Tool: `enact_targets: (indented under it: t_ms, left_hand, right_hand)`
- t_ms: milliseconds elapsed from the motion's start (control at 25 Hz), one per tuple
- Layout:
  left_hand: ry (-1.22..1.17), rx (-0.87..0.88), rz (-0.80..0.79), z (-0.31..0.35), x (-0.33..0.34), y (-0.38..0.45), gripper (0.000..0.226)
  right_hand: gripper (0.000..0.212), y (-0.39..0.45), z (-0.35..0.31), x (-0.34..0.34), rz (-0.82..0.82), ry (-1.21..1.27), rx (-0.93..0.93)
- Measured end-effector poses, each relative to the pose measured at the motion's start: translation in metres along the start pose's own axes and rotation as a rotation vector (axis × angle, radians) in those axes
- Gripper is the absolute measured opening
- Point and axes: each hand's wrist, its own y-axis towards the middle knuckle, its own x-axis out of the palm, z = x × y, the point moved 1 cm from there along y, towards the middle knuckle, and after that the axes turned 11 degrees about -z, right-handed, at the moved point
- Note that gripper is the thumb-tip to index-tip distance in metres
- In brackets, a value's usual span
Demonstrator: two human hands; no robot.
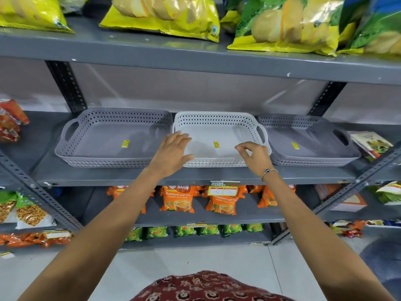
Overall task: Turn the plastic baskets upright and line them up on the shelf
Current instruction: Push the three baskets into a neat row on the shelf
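A: We have three plastic baskets upright in a row on the middle shelf [195, 177]: a grey basket [108, 137] on the left, a white basket [217, 135] in the centre, another grey one [303, 140] on the right. Each holds nothing but a small yellow sticker [125, 143] on its floor.

B: And our hands?

A: Our left hand [173, 151] lies flat, fingers spread, over the white basket's near left corner, closing on nothing. Our right hand [255, 155] hovers at its near right corner, fingers curled loosely; whether they pinch the rim we cannot tell.

B: Around them?

A: Chip bags [167, 16] on the shelf above, orange tea packets [178, 200] below, a small box [371, 144] just right of the row.

B: Orientation?

A: Open sides up, long axes running left to right, handles at the ends, neighbours nearly touching.
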Motion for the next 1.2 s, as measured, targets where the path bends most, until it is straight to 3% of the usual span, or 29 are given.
enact_targets:
  t_ms: [120,240,440,600,1200]
  left_hand:
    - [-0.007,0.098,-0.059,0.063,0.008,0.026,0.060]
    - [0.053,0.119,-0.112,0.117,0.023,0.055,0.055]
    - [0.163,-0.078,-0.265,0.162,0.049,0.084,0.046]
    - [0.217,-0.173,-0.284,0.174,0.050,0.084,0.036]
    - [-0.024,-0.121,-0.331,0.163,0.042,0.088,0.063]
  right_hand:
    - [0.024,-0.012,0.041,-0.046,0.045,-0.060,0.102]
    - [0.029,-0.018,0.097,-0.084,-0.040,-0.177,0.199]
    - [0.050,-0.022,0.160,-0.119,-0.306,-0.388,0.293]
    - [0.039,-0.024,0.178,-0.130,-0.445,-0.574,0.262]
    - [0.042,-0.021,0.189,-0.130,-0.368,-0.567,0.191]
